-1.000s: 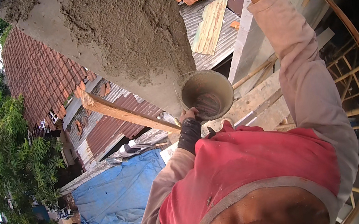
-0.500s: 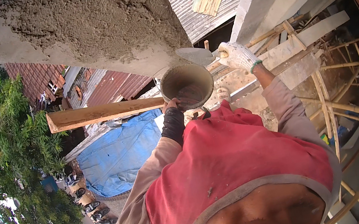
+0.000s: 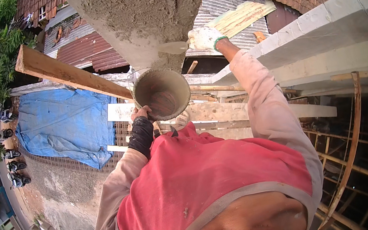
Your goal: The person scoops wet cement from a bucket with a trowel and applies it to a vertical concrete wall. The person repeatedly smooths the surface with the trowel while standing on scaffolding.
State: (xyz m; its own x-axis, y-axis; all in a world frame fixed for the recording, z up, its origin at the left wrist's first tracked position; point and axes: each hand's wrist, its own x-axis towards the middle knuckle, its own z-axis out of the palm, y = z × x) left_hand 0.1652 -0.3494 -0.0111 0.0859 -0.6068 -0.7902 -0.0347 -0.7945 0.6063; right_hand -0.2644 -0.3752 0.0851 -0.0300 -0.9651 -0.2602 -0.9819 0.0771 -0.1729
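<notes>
My left hand (image 3: 141, 113) is closed on the near-left rim of a mortar-stained bucket (image 3: 174, 81), tilted so that its inside shows. A little wet-looking residue lines its bottom. My right hand (image 3: 203, 38), in a white knit glove, is closed round a trowel whose handle the glove hides. The trowel's blade (image 3: 172, 48) lies over the lower part of a wall face (image 3: 142, 10), above the bucket; whether it touches I cannot tell. Rough grey mortar covers the upper wall face, and a smoother band runs along its left side.
A wooden beam (image 3: 72, 72) juts out left beside the bucket. Far below lie a blue tarp (image 3: 66, 125) and corrugated roofing (image 3: 228, 2). A block wall (image 3: 310, 23) runs to the right. Planks (image 3: 222, 110) lie beneath me, with bamboo scaffolding (image 3: 353, 150) at lower right.
The view has turned to the right. My right hand has carried the trowel forward and left, from the wall's edge onto its mortared part. My left hand keeps its hold on the bucket.
</notes>
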